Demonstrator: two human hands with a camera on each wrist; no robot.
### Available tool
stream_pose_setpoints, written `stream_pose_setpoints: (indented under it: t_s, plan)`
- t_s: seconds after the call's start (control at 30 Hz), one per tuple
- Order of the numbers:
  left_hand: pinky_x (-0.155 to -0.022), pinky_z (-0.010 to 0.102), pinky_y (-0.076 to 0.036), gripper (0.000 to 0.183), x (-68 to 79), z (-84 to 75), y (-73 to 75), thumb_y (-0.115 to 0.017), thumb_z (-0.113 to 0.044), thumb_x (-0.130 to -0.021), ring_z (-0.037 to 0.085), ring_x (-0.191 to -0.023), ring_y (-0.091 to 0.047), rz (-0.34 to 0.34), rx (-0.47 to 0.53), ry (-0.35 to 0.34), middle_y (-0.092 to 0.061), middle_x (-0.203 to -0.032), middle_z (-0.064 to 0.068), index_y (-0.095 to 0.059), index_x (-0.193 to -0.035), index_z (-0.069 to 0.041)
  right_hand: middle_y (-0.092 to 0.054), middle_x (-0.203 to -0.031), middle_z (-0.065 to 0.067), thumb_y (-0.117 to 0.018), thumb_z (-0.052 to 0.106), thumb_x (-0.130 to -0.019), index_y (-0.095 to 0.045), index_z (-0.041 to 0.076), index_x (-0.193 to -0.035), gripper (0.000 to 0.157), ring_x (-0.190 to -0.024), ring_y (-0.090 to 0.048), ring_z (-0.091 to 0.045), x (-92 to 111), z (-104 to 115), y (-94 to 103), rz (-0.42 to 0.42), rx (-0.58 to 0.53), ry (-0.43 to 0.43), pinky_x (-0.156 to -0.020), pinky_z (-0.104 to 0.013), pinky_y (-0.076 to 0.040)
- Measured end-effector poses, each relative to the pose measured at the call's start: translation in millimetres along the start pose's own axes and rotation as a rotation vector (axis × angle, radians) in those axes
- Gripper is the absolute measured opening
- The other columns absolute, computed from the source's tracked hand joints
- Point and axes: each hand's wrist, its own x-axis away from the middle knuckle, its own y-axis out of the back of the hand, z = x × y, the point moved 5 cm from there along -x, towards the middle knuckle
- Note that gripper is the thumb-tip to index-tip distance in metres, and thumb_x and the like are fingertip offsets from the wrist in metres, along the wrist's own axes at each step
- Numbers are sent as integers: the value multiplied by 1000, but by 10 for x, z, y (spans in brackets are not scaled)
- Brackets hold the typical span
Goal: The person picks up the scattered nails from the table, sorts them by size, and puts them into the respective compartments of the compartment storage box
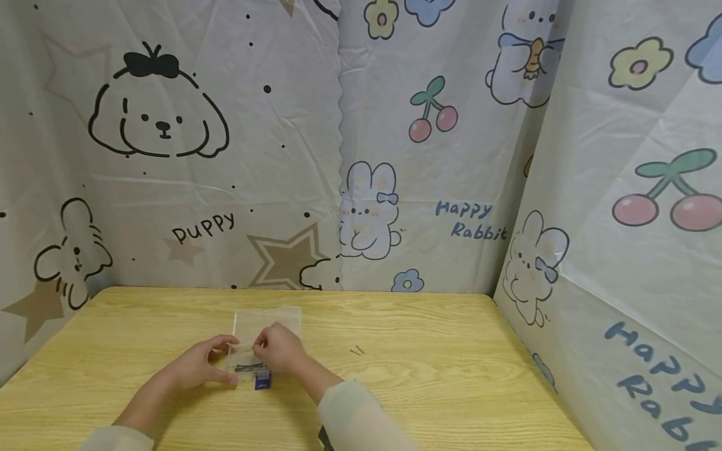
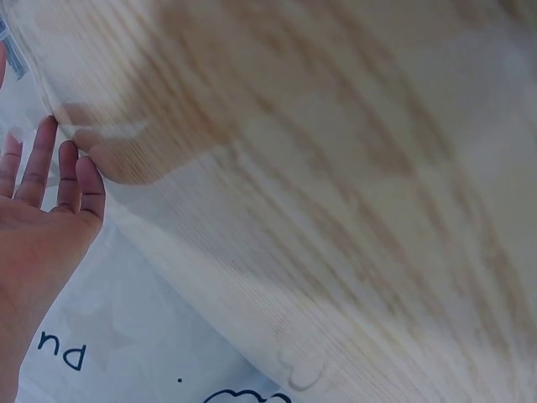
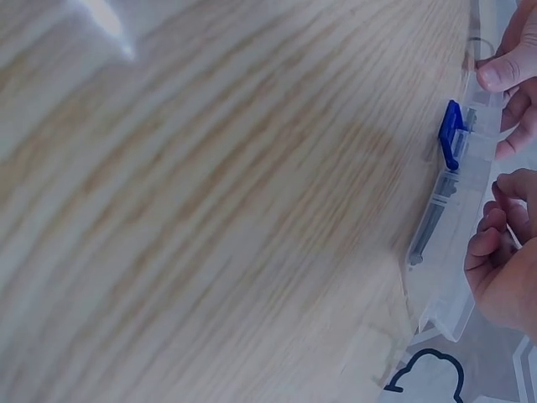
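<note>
A clear plastic box (image 1: 242, 357) lies on the table with its lid (image 1: 265, 318) raised toward the back. A blue latch (image 1: 262, 379) hangs at its front, also seen in the right wrist view as a blue latch (image 3: 451, 134). Dark thin pieces, like screws or nails (image 1: 248, 368), lie inside along the front. My left hand (image 1: 197, 363) holds the box's left end, thumb at the front corner and fingers farther back. Over the box's middle, my right hand (image 1: 280, 346) has its fingers curled in toward the thumb; nothing shows between the fingertips.
Two small dark screws or nails (image 1: 357, 351) lie on the wooden table (image 1: 429, 363) right of the box. Printed cloth (image 1: 293, 181) hangs behind the table and along its sides. A dark object (image 1: 324, 436) shows partly beside the right sleeve.
</note>
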Motion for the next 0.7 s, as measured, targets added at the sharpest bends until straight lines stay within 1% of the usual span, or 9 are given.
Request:
stream_pose_setpoints:
  t_s: [0.17, 0.3, 0.47, 0.7]
  plan:
    - [-89, 53, -45, 78, -4, 5, -3, -81, -32, -72, 45, -113, -48, 5, -5, 15, -48, -128, 26, -43, -133, -3, -54, -74, 10, -63, 24, -88, -73, 15, -88, 13, -62, -45, -2, 8, -30, 27, 0, -24, -15, -54, -16, -38]
    - [-88, 52, -46, 78, -7, -13, -2, -80, -32, -72, 45, -112, -49, 5, -13, 12, -48, -127, 26, -42, -133, -3, -50, -76, 9, -64, 25, -87, -72, 16, -87, 12, -65, -44, -2, 25, -51, 87, -19, -18, 5, -56, -16, -37]
    - [-87, 52, -46, 78, -10, -25, -4, -80, -32, -72, 45, -111, -50, 8, -15, 8, -48, -127, 27, -42, -133, -3, -52, -74, 9, -64, 25, -87, -72, 16, -88, 12, -64, -44, -1, 56, -77, 155, -23, -14, 36, -54, -15, -36]
    - [-88, 53, -45, 78, -12, -13, -4, -80, -32, -73, 44, -110, -50, 15, -18, 11, -48, -127, 27, -42, -134, -3, -54, -75, 10, -64, 29, -87, -71, 17, -91, 14, -65, -45, -1, 124, -127, 231, -19, 7, 38, -55, -15, -37]
